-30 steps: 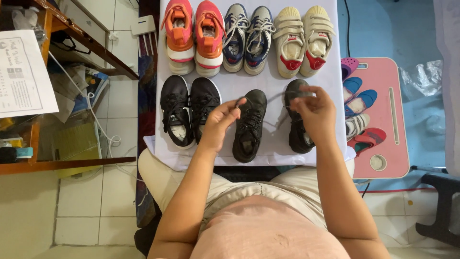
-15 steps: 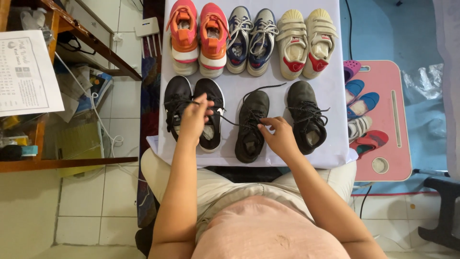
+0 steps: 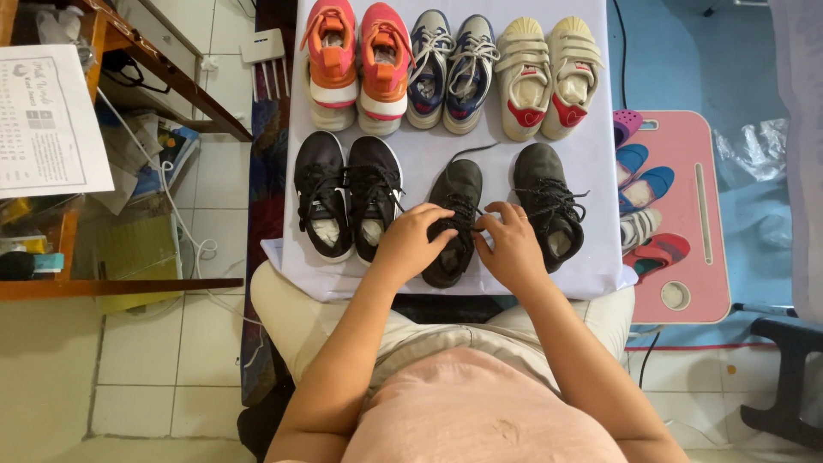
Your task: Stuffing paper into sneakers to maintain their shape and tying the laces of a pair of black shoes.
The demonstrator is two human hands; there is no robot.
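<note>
Both hands meet over one dark grey sneaker (image 3: 453, 221) at the near edge of the white-covered tabletop (image 3: 591, 154). Left hand (image 3: 410, 243) and right hand (image 3: 509, 247) pinch its black lace (image 3: 467, 157), fingertips close together; the lace's free end trails toward 12 o'clock. Its mate (image 3: 545, 202) sits just beside at 3 o'clock. Black sneaker pair (image 3: 347, 195) at 9 o'clock. Orange-pink pair (image 3: 358, 62), blue-grey pair (image 3: 447, 69), and cream pair (image 3: 545, 75) line the far row.

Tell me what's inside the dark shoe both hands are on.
Both the left hand and right hand sit on the dark shoe, over its laces and opening. A pale bit shows inside near the heel; the hands cover the rest.
</note>
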